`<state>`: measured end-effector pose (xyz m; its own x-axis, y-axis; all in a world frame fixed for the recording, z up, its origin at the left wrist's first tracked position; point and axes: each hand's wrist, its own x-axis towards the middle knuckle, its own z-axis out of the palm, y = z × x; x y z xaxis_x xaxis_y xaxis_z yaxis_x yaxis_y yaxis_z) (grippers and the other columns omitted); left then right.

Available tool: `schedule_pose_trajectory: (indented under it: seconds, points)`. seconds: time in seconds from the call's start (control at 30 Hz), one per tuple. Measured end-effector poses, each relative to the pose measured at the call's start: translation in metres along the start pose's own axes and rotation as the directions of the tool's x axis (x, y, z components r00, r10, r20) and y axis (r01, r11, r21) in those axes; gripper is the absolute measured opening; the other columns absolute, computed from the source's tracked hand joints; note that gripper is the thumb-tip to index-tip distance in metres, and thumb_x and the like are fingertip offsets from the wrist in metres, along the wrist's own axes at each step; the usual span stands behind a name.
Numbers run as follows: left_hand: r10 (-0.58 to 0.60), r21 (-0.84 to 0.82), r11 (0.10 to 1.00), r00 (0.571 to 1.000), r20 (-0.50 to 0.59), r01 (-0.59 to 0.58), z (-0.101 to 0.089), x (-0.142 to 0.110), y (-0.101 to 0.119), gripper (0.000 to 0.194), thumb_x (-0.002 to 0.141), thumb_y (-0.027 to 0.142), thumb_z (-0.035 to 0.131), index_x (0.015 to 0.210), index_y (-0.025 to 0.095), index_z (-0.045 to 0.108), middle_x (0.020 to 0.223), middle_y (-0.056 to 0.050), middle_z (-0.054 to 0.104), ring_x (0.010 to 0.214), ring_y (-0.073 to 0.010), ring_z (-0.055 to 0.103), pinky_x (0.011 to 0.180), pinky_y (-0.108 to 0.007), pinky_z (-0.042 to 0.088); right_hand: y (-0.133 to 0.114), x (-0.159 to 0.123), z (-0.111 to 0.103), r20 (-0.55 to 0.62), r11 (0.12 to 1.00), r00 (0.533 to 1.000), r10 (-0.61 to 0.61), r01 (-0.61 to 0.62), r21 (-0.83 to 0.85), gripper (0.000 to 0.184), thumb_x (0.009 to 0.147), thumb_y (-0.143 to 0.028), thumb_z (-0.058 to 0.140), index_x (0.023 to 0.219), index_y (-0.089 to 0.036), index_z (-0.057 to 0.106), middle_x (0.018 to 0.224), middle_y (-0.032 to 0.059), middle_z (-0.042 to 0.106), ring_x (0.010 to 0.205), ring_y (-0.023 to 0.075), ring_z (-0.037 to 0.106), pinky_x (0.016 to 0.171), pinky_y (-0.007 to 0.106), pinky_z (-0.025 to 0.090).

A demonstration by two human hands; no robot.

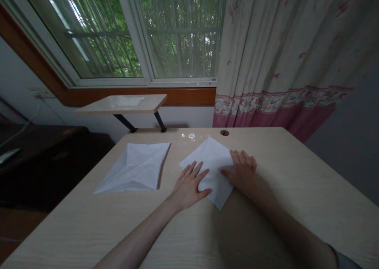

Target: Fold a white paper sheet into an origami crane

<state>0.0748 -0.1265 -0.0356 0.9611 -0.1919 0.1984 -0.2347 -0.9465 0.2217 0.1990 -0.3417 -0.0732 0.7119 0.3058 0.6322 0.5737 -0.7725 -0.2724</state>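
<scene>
A white sheet of paper [211, 154] lies on the table, turned so that one corner points toward me and another toward the window. My left hand [189, 186] rests on its left part, fingers spread out flat and thumb reaching toward the middle. Over the right corner lies my right hand [242, 172], its thumb apart from the fingers and pointing inward across the paper. That corner is hidden beneath the hand. To the left is a second white paper [139, 166], creased along crossing lines, with its right edge raised a little off the tabletop. Neither hand touches it.
The pale wooden table [183, 237] has a round cable hole [224, 133] at its back edge. A small raised shelf [103, 106] on black legs stands at the back left, bearing a white paper [130, 101]. Behind are a window and a floral curtain [266, 63].
</scene>
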Motion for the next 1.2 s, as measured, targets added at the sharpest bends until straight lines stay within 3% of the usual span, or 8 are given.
schedule_pose_trajectory:
  seconds: [0.17, 0.33, 0.57, 0.73, 0.9, 1.2]
  points:
    - [0.001, 0.007, 1.000, 1.000, -0.003, -0.001, -0.001, 0.000, 0.001, 0.067, 0.084, 0.058, 0.065, 0.141, 0.028, 0.050, 0.155, -0.010, 0.039, 0.143, -0.0354, 0.034, 0.112, -0.057, 0.033, 0.007, 0.007, 0.000, -0.031, 0.999, 0.999, 0.016, -0.017, -0.028, 0.047, 0.090, -0.052, 0.056, 0.126, -0.021, 0.057, 0.115, 0.0156, 0.066, 0.120, 0.0389, 0.049, 0.109, 0.060, 0.013]
    - [0.020, 0.027, 0.999, 0.998, -0.054, -0.018, 0.002, -0.002, 0.001, 0.065, 0.085, 0.059, 0.063, 0.141, 0.029, 0.050, 0.153, -0.009, 0.042, 0.141, -0.0354, 0.035, 0.112, -0.058, 0.032, 0.011, 0.013, -0.003, -0.041, 0.998, 0.999, 0.010, -0.007, 0.064, 0.033, 0.097, -0.039, 0.040, 0.118, -0.024, 0.062, 0.108, 0.0106, 0.069, 0.107, 0.0310, 0.055, 0.105, 0.051, 0.021]
    - [0.027, 0.068, 0.997, 0.995, -0.096, -0.020, 0.002, -0.002, 0.003, 0.059, 0.089, 0.064, 0.053, 0.137, 0.031, 0.054, 0.147, -0.009, 0.049, 0.136, -0.0341, 0.042, 0.112, -0.059, 0.029, 0.010, 0.017, -0.006, -0.029, 0.991, 1.000, -0.010, 0.014, 0.134, 0.035, 0.096, -0.027, 0.034, 0.112, -0.022, 0.065, 0.106, 0.0085, 0.073, 0.098, 0.0250, 0.062, 0.101, 0.045, 0.023]
    - [0.017, 0.074, 0.997, 0.988, -0.156, -0.005, -0.001, 0.001, 0.003, 0.047, 0.096, 0.055, 0.048, 0.134, 0.029, 0.057, 0.139, -0.007, 0.056, 0.121, -0.0278, 0.053, 0.105, -0.050, 0.039, 0.006, 0.018, -0.008, -0.028, 0.987, 1.000, -0.004, 0.009, 0.161, 0.034, 0.096, -0.025, 0.034, 0.107, -0.022, 0.066, 0.106, 0.0074, 0.074, 0.100, 0.0237, 0.064, 0.101, 0.043, 0.023]
    - [0.007, 0.104, 0.995, 0.986, -0.165, 0.011, -0.001, 0.001, 0.002, 0.056, 0.089, 0.062, 0.055, 0.132, 0.026, 0.058, 0.134, -0.009, 0.059, 0.114, -0.0292, 0.054, 0.097, -0.047, 0.045, 0.003, 0.017, -0.013, -0.026, 0.984, 0.999, -0.037, 0.041, 0.175, 0.033, 0.097, -0.023, 0.035, 0.110, -0.023, 0.065, 0.109, 0.0066, 0.073, 0.105, 0.0229, 0.063, 0.102, 0.042, 0.023]
    - [0.008, 0.122, 0.992, 0.985, -0.173, 0.014, 0.006, 0.001, -0.002, 0.066, 0.085, 0.067, 0.057, 0.133, 0.022, 0.056, 0.146, -0.014, 0.049, 0.135, -0.0332, 0.044, 0.110, -0.055, 0.035, -0.008, 0.017, -0.014, -0.057, 0.991, 0.998, 0.005, 0.002, 0.133, 0.033, 0.096, -0.020, 0.034, 0.111, -0.024, 0.063, 0.113, 0.0073, 0.071, 0.109, 0.0246, 0.061, 0.103, 0.045, 0.020]
